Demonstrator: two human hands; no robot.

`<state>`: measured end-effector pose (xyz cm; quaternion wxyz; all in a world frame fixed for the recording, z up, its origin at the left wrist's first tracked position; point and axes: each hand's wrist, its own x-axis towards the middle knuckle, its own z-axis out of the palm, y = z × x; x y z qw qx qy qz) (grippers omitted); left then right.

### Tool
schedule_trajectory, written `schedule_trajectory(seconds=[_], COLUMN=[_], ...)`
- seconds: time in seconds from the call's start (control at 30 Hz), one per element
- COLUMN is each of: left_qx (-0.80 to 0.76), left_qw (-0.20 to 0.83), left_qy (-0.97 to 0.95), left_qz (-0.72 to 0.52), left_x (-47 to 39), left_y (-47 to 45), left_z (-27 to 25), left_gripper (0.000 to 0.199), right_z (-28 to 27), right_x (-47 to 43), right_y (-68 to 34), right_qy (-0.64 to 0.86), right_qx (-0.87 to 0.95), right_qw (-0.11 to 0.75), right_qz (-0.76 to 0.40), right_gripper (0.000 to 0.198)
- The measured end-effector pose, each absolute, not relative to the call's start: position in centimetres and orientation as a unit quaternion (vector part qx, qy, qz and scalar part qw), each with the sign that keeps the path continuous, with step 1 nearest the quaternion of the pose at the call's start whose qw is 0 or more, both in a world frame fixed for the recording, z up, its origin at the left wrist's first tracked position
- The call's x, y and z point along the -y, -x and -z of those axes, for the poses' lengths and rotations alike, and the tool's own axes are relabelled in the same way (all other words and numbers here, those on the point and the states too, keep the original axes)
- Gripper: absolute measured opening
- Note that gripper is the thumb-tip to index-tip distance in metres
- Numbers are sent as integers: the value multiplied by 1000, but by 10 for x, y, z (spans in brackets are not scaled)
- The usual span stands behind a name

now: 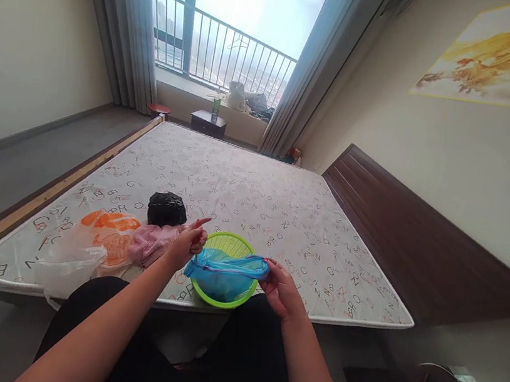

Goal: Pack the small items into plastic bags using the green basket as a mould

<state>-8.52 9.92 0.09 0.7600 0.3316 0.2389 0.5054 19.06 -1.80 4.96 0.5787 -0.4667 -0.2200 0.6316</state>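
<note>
A blue translucent plastic bag (230, 266) with a reddish drawstring along its mouth lies in and over a lime-green plastic basket (243, 295). The basket rests at the mattress's near edge, between my knees. My right hand (280, 288) pinches the right end of the bag's mouth. On the other side, my left hand (189, 244) has its index finger stretched out and the other fingers curled around what looks like the thin red drawstring, which runs down to the bag's left end. The bag's lower part sags inside the basket, and its contents cannot be made out.
Left of the basket lie a pink cloth (152, 245), a black plastic bag (167, 209) and a white-and-orange plastic bag (108, 240). They rest on the letter-patterned mattress (246, 183). A dark headboard (386, 235) stands at right, a nightstand (207, 124) beyond.
</note>
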Motion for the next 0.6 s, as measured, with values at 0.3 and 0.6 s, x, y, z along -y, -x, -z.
schedule_trajectory(seconds=[0.3, 0.6], left_qx=[-236, -246], left_qw=[735, 714], left_qy=[-242, -240], left_qz=[-588, -610], left_x=[-111, -115], left_y=[106, 119], left_z=[-9, -9], left_gripper=[40, 39], right_z=[-64, -51], right_x=[36, 33], right_y=[-194, -210], right_qy=[514, 644], right_qx=[447, 530], right_qw=[347, 288], right_qz=[-645, -470], right_gripper=[32, 23])
